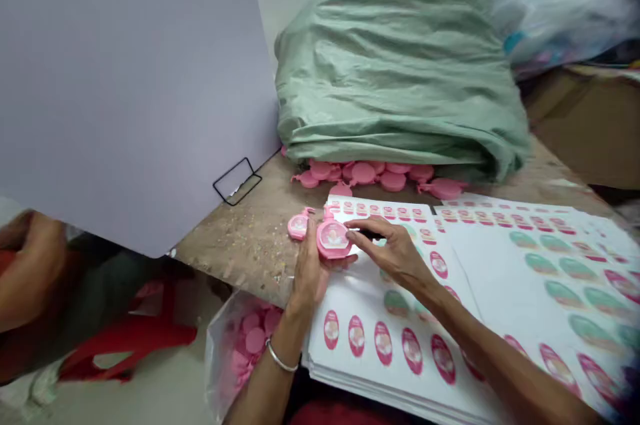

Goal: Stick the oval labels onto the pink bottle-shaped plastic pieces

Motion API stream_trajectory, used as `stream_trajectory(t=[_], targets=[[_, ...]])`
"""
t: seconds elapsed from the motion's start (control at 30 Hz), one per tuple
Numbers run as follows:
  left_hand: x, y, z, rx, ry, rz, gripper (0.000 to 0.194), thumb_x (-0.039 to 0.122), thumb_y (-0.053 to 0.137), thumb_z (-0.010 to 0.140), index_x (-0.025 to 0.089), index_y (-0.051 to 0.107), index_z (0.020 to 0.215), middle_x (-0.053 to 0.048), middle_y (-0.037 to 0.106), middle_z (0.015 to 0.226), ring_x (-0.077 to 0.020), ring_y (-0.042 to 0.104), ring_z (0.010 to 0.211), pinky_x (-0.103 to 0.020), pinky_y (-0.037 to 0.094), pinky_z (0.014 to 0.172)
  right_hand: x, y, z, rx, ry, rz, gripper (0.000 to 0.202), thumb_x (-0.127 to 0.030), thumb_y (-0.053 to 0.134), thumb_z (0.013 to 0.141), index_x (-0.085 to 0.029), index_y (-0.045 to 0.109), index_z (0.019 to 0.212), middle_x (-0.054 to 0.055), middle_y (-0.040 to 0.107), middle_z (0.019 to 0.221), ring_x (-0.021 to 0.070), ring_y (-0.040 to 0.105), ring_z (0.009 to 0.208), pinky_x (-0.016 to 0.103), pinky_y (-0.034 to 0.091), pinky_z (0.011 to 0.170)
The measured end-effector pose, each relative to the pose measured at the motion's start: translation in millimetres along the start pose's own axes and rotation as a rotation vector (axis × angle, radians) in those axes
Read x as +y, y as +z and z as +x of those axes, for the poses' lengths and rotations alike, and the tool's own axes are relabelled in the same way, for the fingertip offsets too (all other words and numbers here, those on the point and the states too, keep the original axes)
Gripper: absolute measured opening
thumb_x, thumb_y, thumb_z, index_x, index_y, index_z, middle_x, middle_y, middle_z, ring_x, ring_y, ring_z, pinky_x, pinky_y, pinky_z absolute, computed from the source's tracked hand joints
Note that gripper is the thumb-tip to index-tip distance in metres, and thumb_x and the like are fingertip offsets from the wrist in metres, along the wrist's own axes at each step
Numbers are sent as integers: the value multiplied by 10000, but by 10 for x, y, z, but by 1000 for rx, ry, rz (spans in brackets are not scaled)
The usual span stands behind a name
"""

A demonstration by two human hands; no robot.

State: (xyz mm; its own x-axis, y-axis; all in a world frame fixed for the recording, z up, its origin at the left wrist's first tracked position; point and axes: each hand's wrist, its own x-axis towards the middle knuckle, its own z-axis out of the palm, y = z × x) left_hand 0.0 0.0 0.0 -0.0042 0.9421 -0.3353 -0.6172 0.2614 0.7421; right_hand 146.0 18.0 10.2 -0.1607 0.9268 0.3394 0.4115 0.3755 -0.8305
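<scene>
Two bare hands meet at one pink pump-bottle-shaped case (pixel 334 240), just over the near-left sticker stack (pixel 367 338)! The left hand (pixel 311 268) has it gripped from below and the side, its labelled face turned up, a hold that probably keeps the round front steady and in sight. Across comes the right hand (pixel 387 248), thumb and fingertips bent in at the case's right edge; whether they pinch anything is impossible to tell, and the dark sliver (pixel 369 234) beneath those fingers is too small to name.

Just beyond the left hand, a second labelled case (pixel 299 226) lies on the worn, speckled tabletop (pixel 235 238), seemingly parked within easy reach. More pink cases (pixel 363 173) crowd under the lower edge of the green sack (pixel 400 72), perhaps handy as a supply; low on the left, a clear plastic bag (pixel 215 345) gathers others below table height.

Now the textures! Smooth, rounded pink, plastic by the look of it, with slim spout-like tops; flat white paper, printed with pink ovals and green domes, squared into thick piles, a right-hand sticker stack (pixel 493 265) alongside; the sack creased into soft, faintly shiny folds; and a slim metal bracelet (pixel 281 356) circling the left wrist.
</scene>
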Motion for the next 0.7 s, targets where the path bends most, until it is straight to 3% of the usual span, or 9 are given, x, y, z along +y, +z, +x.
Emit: stream_trajectory(t=[0.57,0.7], targets=[[45,19,-8,-24,26,46,512,536,520,906,140,595,1222,-128,707,1079,-224,711,872,-330,625,699,-9,-9,-18,10,-26,-6,192,-360,649,841,-216,736,933,30,711,811,156,616,705,287,477,639],[44,19,-9,-7,31,31,537,521,539,902,159,544,1298,-123,701,1099,-220,710,870,-330,626,691,-5,-9,-19,9,-34,-6,186,-351,651,840,-215,734,938,30,711,816,156,616,712,287,476,643]])
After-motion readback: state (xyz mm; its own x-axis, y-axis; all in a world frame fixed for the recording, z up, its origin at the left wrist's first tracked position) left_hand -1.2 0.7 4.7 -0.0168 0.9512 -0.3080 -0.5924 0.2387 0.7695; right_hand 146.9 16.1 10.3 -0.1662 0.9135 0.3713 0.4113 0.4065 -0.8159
